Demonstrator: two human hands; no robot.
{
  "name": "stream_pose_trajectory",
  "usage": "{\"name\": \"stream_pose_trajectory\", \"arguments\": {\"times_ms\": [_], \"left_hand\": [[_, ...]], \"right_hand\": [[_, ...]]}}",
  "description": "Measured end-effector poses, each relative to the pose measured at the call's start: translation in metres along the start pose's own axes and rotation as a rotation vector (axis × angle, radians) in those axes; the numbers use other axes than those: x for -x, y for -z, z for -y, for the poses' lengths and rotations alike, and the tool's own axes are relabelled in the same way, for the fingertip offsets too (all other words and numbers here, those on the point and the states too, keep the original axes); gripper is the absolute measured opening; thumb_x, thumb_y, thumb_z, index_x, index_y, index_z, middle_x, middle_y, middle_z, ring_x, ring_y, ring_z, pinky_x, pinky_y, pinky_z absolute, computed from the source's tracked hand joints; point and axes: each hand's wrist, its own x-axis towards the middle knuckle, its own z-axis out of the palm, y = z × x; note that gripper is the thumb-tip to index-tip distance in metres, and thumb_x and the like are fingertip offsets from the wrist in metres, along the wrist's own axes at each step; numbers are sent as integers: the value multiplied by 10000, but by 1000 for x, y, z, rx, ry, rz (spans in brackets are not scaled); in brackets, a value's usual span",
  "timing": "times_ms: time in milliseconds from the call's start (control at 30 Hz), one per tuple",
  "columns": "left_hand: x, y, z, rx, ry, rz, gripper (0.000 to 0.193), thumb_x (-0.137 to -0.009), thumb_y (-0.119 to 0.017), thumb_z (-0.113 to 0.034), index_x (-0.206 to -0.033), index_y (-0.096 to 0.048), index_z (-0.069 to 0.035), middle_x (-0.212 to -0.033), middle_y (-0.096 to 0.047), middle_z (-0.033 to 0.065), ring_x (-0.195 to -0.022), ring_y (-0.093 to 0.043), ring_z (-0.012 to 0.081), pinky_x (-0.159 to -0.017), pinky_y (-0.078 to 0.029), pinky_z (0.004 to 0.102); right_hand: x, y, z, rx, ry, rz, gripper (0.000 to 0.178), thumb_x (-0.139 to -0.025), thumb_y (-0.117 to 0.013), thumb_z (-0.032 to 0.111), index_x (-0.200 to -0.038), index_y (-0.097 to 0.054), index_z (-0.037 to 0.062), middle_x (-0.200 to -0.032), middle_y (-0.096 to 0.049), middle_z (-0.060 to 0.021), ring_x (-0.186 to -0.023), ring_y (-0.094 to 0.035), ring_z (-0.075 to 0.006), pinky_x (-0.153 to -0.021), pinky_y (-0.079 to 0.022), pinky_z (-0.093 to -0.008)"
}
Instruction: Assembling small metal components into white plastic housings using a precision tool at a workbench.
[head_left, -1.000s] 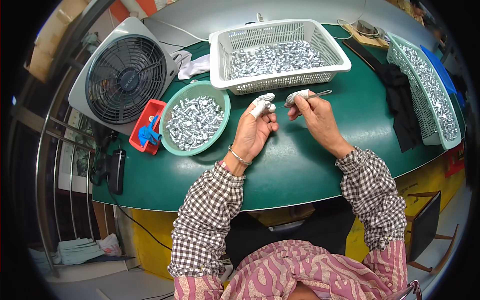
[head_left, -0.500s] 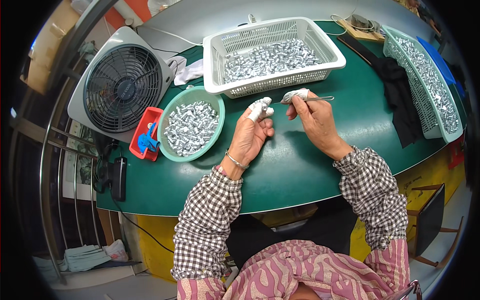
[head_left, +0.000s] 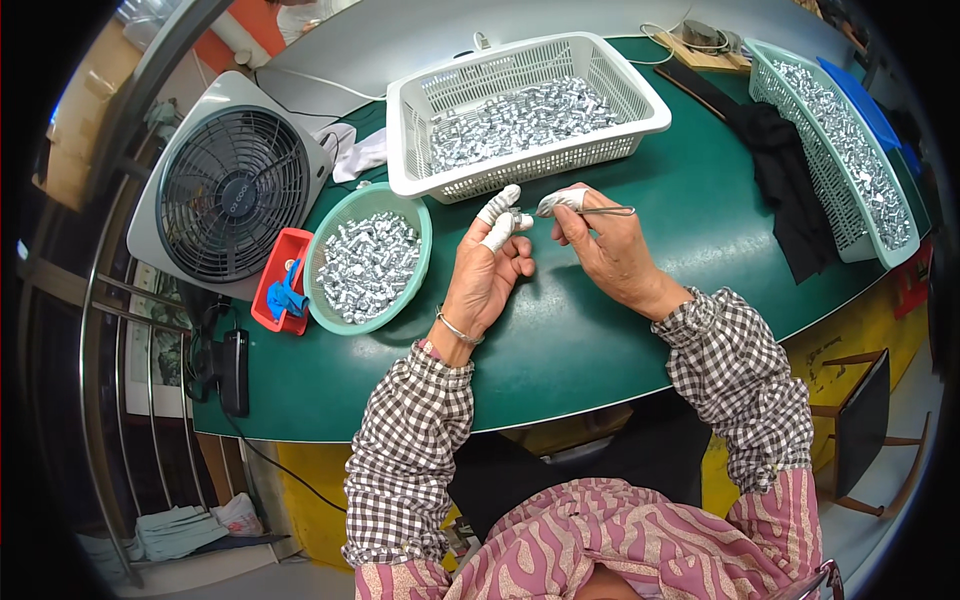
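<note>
My left hand [head_left: 484, 275], palm up, has white coverings on its thumb and on a fingertip. Close to those tips sits a small silver metal part [head_left: 517, 214], held between the fingers and partly hidden by them. Across from it my right hand [head_left: 618, 255], also with a white-covered finger, is closed around a thin metal tool [head_left: 610, 210] with a rounded, looped end pointing right. The tool's working tip is too small to make out clearly. Left of my hands stands a round green basket [head_left: 424, 262] full of similar silver parts.
Beyond my hands stands a white basket [head_left: 400, 177] of silver parts. A green basket [head_left: 845, 222] and black cloth [head_left: 775, 165] lie right. Left are a red tray [head_left: 258, 312] holding something blue [head_left: 287, 296], a fan [head_left: 235, 190], a black box [head_left: 236, 372] and white cloth [head_left: 362, 155].
The whole view has shifted slightly, moving the table things left in the picture. My left hand's covered fingers have spread a little, and the right hand with the tool stays close by.
</note>
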Motion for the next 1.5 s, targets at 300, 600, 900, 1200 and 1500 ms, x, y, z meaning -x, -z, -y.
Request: {"name": "stream_pose_trajectory", "arguments": {"times_ms": [300,600,900,1200,1500], "left_hand": [[0,0,0,30,34,17,271,-905,-477,-134,-1155,-478,-30,-910,-553,34,-695,-509,103,-539,-451,237],[0,0,0,31,41,22,271,-902,-484,-143,-1147,-486,-28,-904,-554,30,-696,-506,106,-544,-450,241],[1,0,1,32,52,31,270,-894,-505,-156,-1135,-500,-35,-885,-563,22,-689,-502,101,-543,-446,247],[2,-1,0,40,50,48,255,-887,-517,-154,-1116,-517,-43,-885,-564,16,-685,-498,102,-543,-438,249],[3,-2,0,118,54,46,253,-898,-500,-191,-1104,-523,-46,-871,-558,14,-682,-495,104,-545,-436,249]], "right_hand": [[2,-3,-1,-21,47,2,103,-876,-489,31,-930,-542,-39,-806,-554,-90,-619,-540,-129,-529,-448,-244],[2,-3,-2,-14,59,23,102,-867,-502,17,-945,-534,-40,-857,-562,-104,-639,-549,-130,-537,-453,-240],[2,-3,-5,-2,55,32,102,-858,-511,1,-950,-536,-34,-867,-564,-106,-635,-553,-132,-532,-452,-236],[4,-3,-4,12,38,35,107,-838,-532,-14,-942,-549,-34,-903,-576,-113,-657,-568,-154,-534,-453,-248],[3,-5,-4,131,148,51,150,-821,-545,-24,-970,-558,-26,-917,-581,-118,-671,-576,-170,-550,-462,-258]]}}
